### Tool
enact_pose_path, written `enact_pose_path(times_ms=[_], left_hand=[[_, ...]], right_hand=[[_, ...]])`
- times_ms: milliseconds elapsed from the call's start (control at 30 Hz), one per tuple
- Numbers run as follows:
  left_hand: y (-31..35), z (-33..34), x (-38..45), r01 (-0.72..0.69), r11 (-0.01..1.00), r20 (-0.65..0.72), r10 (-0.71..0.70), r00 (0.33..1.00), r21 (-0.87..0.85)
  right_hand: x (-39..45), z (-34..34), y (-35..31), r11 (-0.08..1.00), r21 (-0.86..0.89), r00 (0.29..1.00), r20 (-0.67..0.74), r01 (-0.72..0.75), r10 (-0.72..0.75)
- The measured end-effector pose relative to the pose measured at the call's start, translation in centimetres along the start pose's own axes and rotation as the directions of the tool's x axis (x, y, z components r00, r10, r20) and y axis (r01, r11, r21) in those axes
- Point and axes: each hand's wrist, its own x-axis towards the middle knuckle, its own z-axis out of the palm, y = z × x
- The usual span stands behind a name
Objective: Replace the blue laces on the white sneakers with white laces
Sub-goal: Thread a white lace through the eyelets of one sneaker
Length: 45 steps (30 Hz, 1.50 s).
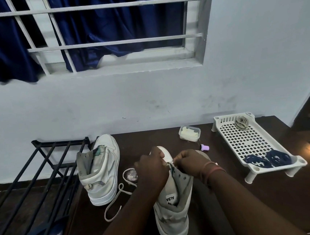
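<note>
Centrally, the near sneaker (173, 206) stood on the counter (234, 204), both grips curled at its eyelets: left hand (150, 170) and right hand (189, 162) pinching the white lace (118, 198). Blue laces (266, 159) lay in the tray (247, 142).

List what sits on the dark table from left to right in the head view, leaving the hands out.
Black rack → unlaced sneaker → loose white lace → sneaker being laced → clear lidded box → white perforated tray, with blue laces at its near end.
</note>
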Motion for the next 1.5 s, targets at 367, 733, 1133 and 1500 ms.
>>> enact_pose_path(times_ms=[367,733,1133,1500], left_hand=[[-1.3,-2.6,-0.6,0.438,0.899,0.364,-0.399,0.841,-0.026],[-1.7,-3.2,-1.0,0.387,0.911,0.342,-0.323,0.882,-0.140],[-2.1,-2.8,-1.0,0.330,0.933,0.323,-0.272,0.907,-0.143],[-2.2,-3.0,-0.5,0.228,0.965,0.312,-0.257,0.915,0.126]], right_hand=[[0.5,-5.4,-0.6,0.968,0.087,0.915,-0.357,0.235,-0.190],[-0.4,-4.7,-2.5,0.299,0.948,0.993,-0.118,0.110,0.006],[1.6,-2.7,0.8,0.808,-0.558,0.982,0.116,0.191,-0.152],[2.1,-7.5,3.0,0.933,-0.295,0.932,-0.351,-0.205,0.094]])
